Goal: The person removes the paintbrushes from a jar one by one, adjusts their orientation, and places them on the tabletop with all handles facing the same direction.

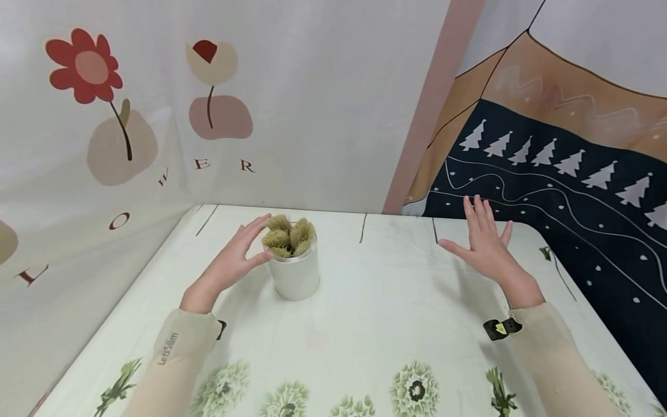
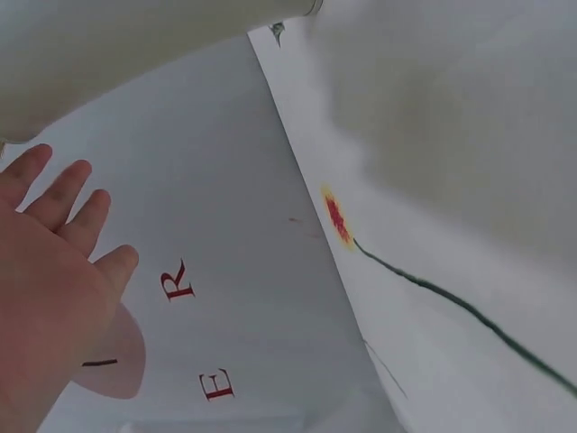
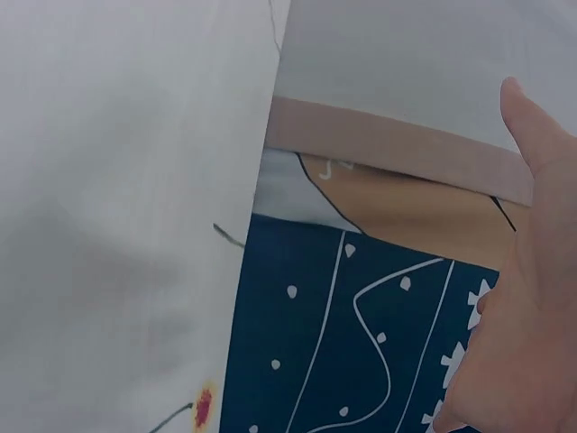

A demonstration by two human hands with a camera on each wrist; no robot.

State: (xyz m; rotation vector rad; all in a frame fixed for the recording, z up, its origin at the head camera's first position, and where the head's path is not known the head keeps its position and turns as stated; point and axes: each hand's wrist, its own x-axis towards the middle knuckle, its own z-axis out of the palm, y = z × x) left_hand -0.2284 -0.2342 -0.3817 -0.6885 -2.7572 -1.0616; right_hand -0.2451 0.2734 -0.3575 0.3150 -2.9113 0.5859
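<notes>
A white cylindrical pot [image 1: 294, 278] stands toward the back left of the table, with several fluffy greenish-brown dried grass heads [image 1: 288, 234] showing above its rim. My left hand [image 1: 234, 260] is at the pot's left side, fingers extended and thumb apart, the tips overlapping the rim in the head view. In the left wrist view, that hand [image 2: 59, 280] is below a large pale rounded surface [image 2: 135, 63]. On the far right, my right hand [image 1: 484, 246] is raised over the table with fingers spread, holding nothing. The right wrist view shows its thumb and palm [image 3: 523, 307].
A white cloth with printed flowers covers the table [image 1: 359, 313]. Behind it hangs a pale curtain [image 1: 323, 104] with flower prints and letters. A dark blue cloth [image 1: 573, 191] with white trees hangs at the right. Black bands [image 1: 502, 329] circle the wrists.
</notes>
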